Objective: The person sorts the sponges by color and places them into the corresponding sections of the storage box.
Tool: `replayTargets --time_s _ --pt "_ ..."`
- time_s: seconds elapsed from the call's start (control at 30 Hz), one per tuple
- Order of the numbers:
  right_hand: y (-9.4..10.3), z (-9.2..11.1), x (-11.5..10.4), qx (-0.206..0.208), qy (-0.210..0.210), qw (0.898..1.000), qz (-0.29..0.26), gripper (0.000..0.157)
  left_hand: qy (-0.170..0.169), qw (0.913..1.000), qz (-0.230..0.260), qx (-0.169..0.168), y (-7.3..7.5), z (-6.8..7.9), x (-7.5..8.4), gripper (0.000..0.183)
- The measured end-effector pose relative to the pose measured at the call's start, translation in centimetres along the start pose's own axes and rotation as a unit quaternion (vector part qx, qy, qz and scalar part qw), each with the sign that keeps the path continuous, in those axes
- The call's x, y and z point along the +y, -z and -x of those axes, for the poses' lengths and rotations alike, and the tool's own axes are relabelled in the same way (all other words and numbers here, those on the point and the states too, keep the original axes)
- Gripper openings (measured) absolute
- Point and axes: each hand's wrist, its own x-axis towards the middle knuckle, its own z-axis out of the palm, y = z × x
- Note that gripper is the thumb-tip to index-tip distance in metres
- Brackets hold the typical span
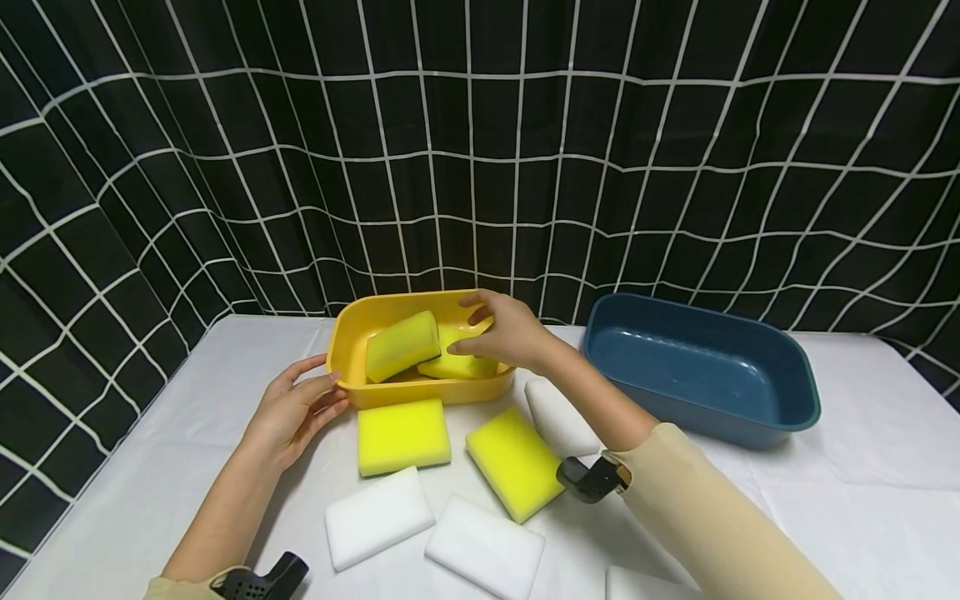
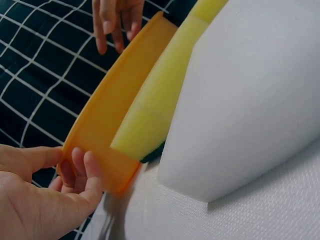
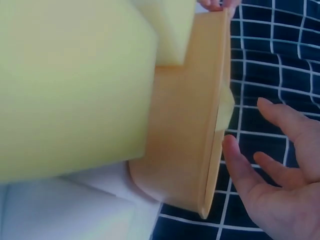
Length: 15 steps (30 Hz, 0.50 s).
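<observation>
Your left hand (image 1: 294, 414) grips the left end of the yellow bin (image 1: 431, 392), which stands upright toward the far side. Inside, the left yellow sponge (image 1: 402, 346) lies tilted; the right yellow sponge (image 1: 465, 364) sits lower, partly behind your spread right hand (image 1: 512, 329).

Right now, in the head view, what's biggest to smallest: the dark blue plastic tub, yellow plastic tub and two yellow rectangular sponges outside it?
1. Dark blue plastic tub
2. Yellow plastic tub
3. Left yellow rectangular sponge and right yellow sponge: too alike to rank
</observation>
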Motion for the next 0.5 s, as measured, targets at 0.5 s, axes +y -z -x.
replayTargets --time_s 0.5 --pt "1.6 2.4 1.4 -0.004 0.030 0.999 -0.044 0.061 0.003 1.0000 0.000 0.001 0.0 0.0 0.0 0.063"
